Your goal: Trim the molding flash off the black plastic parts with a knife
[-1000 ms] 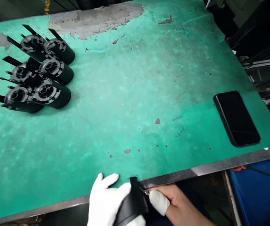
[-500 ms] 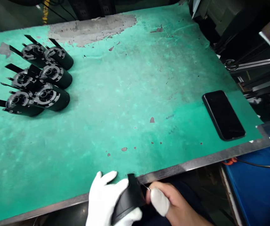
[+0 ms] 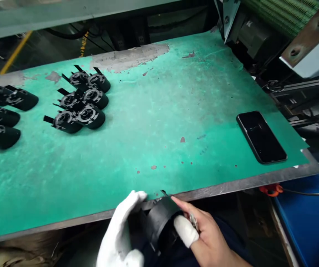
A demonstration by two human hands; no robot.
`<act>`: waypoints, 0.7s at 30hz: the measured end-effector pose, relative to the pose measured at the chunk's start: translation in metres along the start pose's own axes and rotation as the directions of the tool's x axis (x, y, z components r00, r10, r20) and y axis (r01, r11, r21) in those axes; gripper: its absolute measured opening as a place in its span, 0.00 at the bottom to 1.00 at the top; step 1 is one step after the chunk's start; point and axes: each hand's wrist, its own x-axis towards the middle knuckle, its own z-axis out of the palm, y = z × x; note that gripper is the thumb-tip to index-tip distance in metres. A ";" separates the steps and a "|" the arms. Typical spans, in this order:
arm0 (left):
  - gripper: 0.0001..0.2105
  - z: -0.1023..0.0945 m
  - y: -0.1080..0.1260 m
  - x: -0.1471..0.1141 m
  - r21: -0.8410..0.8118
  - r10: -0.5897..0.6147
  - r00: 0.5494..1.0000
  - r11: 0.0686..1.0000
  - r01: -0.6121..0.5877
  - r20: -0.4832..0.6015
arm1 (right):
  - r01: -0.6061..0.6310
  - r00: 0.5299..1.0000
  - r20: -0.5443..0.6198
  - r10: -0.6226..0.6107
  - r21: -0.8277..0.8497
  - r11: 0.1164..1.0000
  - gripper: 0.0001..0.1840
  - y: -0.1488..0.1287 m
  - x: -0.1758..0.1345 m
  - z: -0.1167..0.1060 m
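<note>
At the bench's near edge, my right hand [image 3: 203, 230] grips a black cylindrical plastic housing [image 3: 162, 218], its white-covered thumb pressed at the opening. A small metal piece [image 3: 194, 221] also shows in that hand; its kind is unclear. My left hand [image 3: 117, 233], in a white glove, curves beside the housing with fingers and thumb spread, a gap showing between palm and part. Similar black housings [image 3: 92, 115] stand grouped on the green bench top [image 3: 148, 122], with thin tabs sticking up from them.
More black housings [image 3: 2, 137] stand at the left. A phone [image 3: 262, 137] lies at the right of the bench. Orange-handled tool [image 3: 272, 190] and a blue surface [image 3: 306, 215] are below the right corner. Machine parts [image 3: 255, 33] border the far right.
The housing has turned in my hands, and my right hand now wraps around it. My left hand has loosened from it. The view has shifted, showing more housings at the left.
</note>
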 end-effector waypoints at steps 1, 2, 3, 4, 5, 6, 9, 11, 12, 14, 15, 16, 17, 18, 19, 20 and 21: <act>0.38 -0.001 0.006 -0.002 -0.050 -0.052 0.998 0.997 0.051 -0.021 | -0.024 0.999 0.032 0.023 0.054 0.998 0.22 -0.006 0.002 -0.002; 0.40 -0.001 0.012 -0.003 -0.073 -0.099 0.995 0.993 0.096 -0.035 | -0.061 0.996 0.071 0.053 0.115 0.991 0.21 -0.013 0.005 -0.004; 0.42 0.000 0.018 -0.004 -0.079 -0.139 0.990 0.988 0.136 -0.032 | -0.102 0.990 0.111 0.083 0.180 0.978 0.19 -0.019 0.008 -0.004; 0.42 0.001 0.023 -0.003 -0.082 -0.169 0.986 0.982 0.168 -0.006 | -0.145 0.982 0.152 0.110 0.241 0.960 0.18 -0.025 0.011 -0.003; 0.40 0.003 0.026 -0.002 -0.087 -0.180 0.983 0.979 0.183 0.045 | -0.187 0.972 0.194 0.133 0.297 0.936 0.16 -0.030 0.013 -0.001; 0.37 0.004 0.028 0.000 -0.095 -0.175 0.978 0.978 0.186 0.112 | -0.228 0.960 0.236 0.151 0.342 0.912 0.15 -0.033 0.015 0.001; 0.30 0.006 0.026 0.000 -0.131 -0.133 0.962 0.977 0.167 0.237 | -0.336 0.920 0.338 0.200 0.413 0.847 0.14 -0.033 0.016 0.011; 0.34 0.007 0.023 -0.002 -0.097 -0.104 0.972 0.987 0.127 0.212 | -0.364 0.912 0.340 0.229 0.413 0.835 0.14 -0.027 0.012 0.016; 0.35 0.007 0.022 -0.004 -0.030 -0.078 0.983 0.996 0.083 0.164 | -0.354 0.919 0.314 0.237 0.396 0.847 0.14 -0.023 0.010 0.016; 0.35 0.007 0.022 -0.006 0.205 0.058 0.998 0.977 -0.064 0.036 | -0.303 0.944 0.231 0.236 0.323 0.897 0.14 -0.013 0.003 0.014; 0.34 0.008 0.022 -0.006 0.356 0.145 0.989 0.926 -0.129 -0.018 | -0.275 0.955 0.193 0.227 0.278 0.920 0.15 -0.008 -0.001 0.012; 0.33 0.009 0.022 -0.005 0.493 0.225 0.973 0.852 -0.174 -0.045 | -0.264 0.959 0.169 0.227 0.245 0.933 0.17 -0.004 -0.004 0.008; 0.32 0.010 0.022 -0.003 0.594 0.282 0.959 0.779 -0.203 -0.041 | -0.273 0.957 0.163 0.240 0.227 0.935 0.20 0.000 -0.007 0.005; 0.31 0.012 0.021 -0.001 0.665 0.315 0.949 0.714 -0.220 -0.025 | -0.293 0.951 0.165 0.261 0.221 0.930 0.24 0.003 -0.009 0.002; 0.29 0.016 0.020 0.000 0.714 0.337 0.941 0.662 -0.228 -0.012 | -0.316 0.943 0.175 0.282 0.221 0.923 0.27 0.005 -0.009 0.000; 0.28 0.020 0.018 0.001 0.742 0.353 0.936 0.630 -0.232 -0.007 | -0.330 0.938 0.182 0.294 0.220 0.918 0.29 0.006 -0.009 -0.002; 0.27 0.024 0.015 0.001 0.750 0.377 0.926 0.618 -0.235 -0.020 | -0.330 0.937 0.193 0.291 0.214 0.920 0.29 0.005 -0.008 -0.003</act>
